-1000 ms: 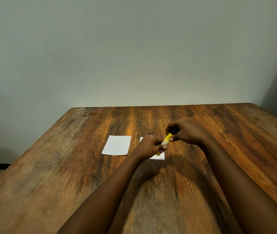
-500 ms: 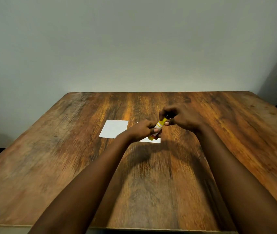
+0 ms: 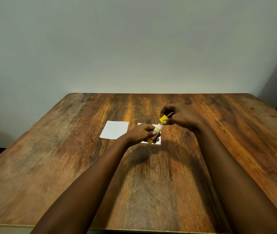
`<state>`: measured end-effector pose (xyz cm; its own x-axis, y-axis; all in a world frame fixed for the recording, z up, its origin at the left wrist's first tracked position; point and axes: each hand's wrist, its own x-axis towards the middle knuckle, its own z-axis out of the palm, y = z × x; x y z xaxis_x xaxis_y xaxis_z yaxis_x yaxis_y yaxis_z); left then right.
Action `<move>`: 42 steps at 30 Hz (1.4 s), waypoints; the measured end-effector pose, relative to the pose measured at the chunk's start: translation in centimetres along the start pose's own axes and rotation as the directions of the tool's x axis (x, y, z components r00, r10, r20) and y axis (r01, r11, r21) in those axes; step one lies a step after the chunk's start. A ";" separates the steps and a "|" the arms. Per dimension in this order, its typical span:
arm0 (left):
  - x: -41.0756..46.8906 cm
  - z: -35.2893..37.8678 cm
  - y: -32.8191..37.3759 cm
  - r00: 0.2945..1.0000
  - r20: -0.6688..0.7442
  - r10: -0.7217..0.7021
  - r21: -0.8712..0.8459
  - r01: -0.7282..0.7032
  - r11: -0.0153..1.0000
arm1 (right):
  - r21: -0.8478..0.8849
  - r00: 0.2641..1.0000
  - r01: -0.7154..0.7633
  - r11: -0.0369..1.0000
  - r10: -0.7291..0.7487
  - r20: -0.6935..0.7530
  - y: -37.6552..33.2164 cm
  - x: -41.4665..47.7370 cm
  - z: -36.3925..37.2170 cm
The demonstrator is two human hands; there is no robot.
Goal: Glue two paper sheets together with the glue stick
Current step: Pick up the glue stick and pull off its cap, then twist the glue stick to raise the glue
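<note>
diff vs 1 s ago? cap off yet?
The right hand has pulled the yellow cap up and away from the glue stick, exposing its white neck; cap looks off or nearly. The left hand keeps its grip on the body. Both paper sheets unchanged.

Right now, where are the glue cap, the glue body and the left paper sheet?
cap (image 3: pixel 163 118), head view: its yellow side.
glue body (image 3: pixel 157 128), head view: white section above the left hand.
left sheet (image 3: pixel 114 130), head view: its middle.

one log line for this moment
step: uncapping | left hand: holds glue stick | right hand: pulling cap | sheets: two, flat, apart | table
</note>
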<state>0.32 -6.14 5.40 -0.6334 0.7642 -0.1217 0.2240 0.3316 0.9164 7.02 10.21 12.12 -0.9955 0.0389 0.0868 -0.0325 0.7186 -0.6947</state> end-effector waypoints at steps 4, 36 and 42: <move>-0.2 0.2 -0.5 1.000 -0.019 0.013 -0.101 -0.015 0.995 | 0.293 0.997 -0.041 0.955 0.058 -0.050 2.0 -0.9 0.2; -0.7 1.4 0.9 0.869 -0.494 -0.041 -0.459 -0.221 0.861 | 0.214 0.796 0.045 0.976 0.094 -0.597 4.9 -4.1 8.7; -0.9 1.8 2.6 0.822 -0.570 -0.019 -0.462 -0.301 0.834 | 0.160 0.735 0.178 0.971 -0.023 -0.677 1.9 -4.0 10.4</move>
<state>2.86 -4.99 7.19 -0.9467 0.3063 0.0996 0.0350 -0.2094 0.9772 9.99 4.23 3.05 -0.6707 0.4826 0.5632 -0.2228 0.5932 -0.7736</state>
